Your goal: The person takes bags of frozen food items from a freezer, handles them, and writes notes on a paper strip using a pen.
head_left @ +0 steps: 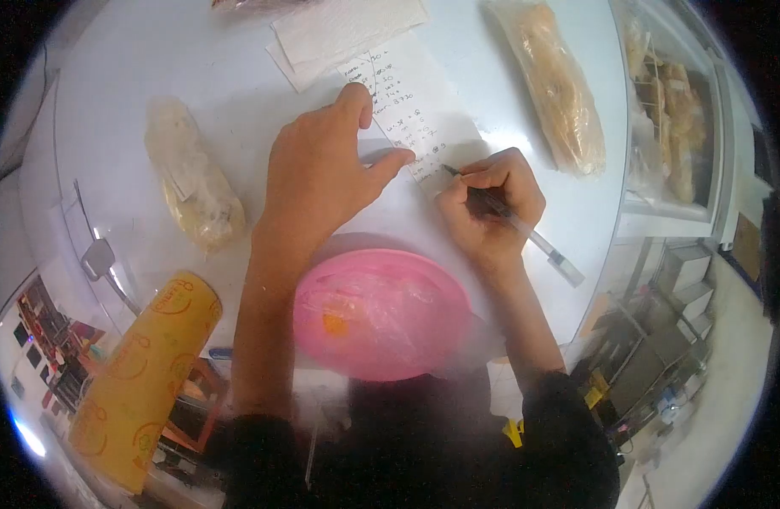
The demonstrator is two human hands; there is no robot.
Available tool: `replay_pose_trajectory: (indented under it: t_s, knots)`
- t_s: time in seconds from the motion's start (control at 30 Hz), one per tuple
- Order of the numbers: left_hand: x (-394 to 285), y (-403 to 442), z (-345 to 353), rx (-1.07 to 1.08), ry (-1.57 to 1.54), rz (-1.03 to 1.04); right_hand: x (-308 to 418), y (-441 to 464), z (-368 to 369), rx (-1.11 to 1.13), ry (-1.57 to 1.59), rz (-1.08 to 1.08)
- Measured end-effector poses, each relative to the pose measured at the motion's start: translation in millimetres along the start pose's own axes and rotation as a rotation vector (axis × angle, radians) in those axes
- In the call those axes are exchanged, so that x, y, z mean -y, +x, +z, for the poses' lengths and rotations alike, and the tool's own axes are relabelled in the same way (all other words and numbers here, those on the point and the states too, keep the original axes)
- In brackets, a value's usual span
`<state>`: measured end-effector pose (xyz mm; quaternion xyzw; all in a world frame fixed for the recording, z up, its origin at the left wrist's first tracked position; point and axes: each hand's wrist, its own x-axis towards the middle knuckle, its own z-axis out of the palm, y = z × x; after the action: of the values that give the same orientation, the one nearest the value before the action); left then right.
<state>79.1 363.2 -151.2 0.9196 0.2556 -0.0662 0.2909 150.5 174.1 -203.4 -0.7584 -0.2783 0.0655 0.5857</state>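
Observation:
My right hand is closed around a pen with a clear barrel, its dark tip on the lower part of a long paper slip. Handwritten lines and numbers run down the slip. My left hand lies at the slip's left edge, thumb apart from the curled index finger and nothing in its grasp; its other fingers are partly hidden. Between my forearms, near the table's front edge, sits a pink plastic bowl with clear plastic wrap and something orange in it.
Plastic-wrapped pale food packs lie on the white table, one pack at left and another pack at right. Folded white paper covers the slip's top. A yellow printed roll is at lower left. A glass-fronted case stands at right.

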Motion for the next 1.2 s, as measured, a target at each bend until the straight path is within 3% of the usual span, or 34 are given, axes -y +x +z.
replay_pose_trajectory:
  t_s: [0.17,0.23,0.27,0.33,0.5,0.6,0.67,0.7,0.8,0.87,0.9,0.97,1.0,1.07,1.1,1.2]
  knots:
    - [0.5,-1.2,0.2,-0.005,-0.025,-0.004,0.5,2.9,-15.9,0.031,0.169,0.022]
    - [2.7,-1.7,2.3,-0.033,-0.024,0.029,24.9,12.9,-42.1,0.338,0.141,0.382]
    - [4.0,-2.7,3.0,-0.05,-0.023,0.056,37.2,17.8,-48.8,0.336,0.139,0.361]
    - [4.3,-4.8,3.7,-0.066,-0.016,0.07,63.0,26.2,-57.5,0.822,-0.451,0.218]
    - [8.2,-18.8,6.7,-0.122,-0.102,0.117,63.9,15.3,-71.0,0.767,-0.657,-0.064]
    - [13.6,-31.0,6.2,-0.1,-0.166,0.096,73.2,29.3,-76.5,0.464,-0.753,0.093]
    - [6.7,-50.3,-2.0,-0.13,-0.269,0.077,58.7,55.8,-72.1,0.048,-0.947,-0.29]
    - [4.4,-61.6,-5.7,-0.146,-0.265,0.088,51.7,64.9,-70.7,0.033,-0.946,-0.304]
    - [2.0,-96.0,-17.5,-0.254,-0.368,0.18,30.0,89.6,-72.3,-0.022,-1.063,-0.262]
    - [14.2,-117.1,-30.4,-0.615,-0.116,0.202,18.6,99.1,-75.0,0.168,-1.12,0.04]
    - [19.7,-125.1,-39.3,-0.621,-0.115,0.215,20.6,97.2,-73.1,0.153,-1.12,0.038]
    - [31.4,-134.9,-58.0,-0.824,0.265,-0.167,25.2,96.5,-72.6,0.161,-1.099,0.013]
    - [42.5,-133.8,-57.0,-0.837,0.258,-0.158,32.6,97.2,-67.4,0.147,-1.105,0.005]
    - [67.2,-122.9,-40.6,-0.58,0.123,-0.409,55.7,96.9,-42.6,0.131,-0.742,0.137]
    - [75.3,-115.1,-36.4,-0.499,0.079,-0.486,68.8,104.6,-32.4,0.118,-0.745,0.122]
    - [93.7,-79.1,-45.7,-0.481,-0.115,-0.431,104.1,134.5,0.7,0.023,-0.548,0.193]
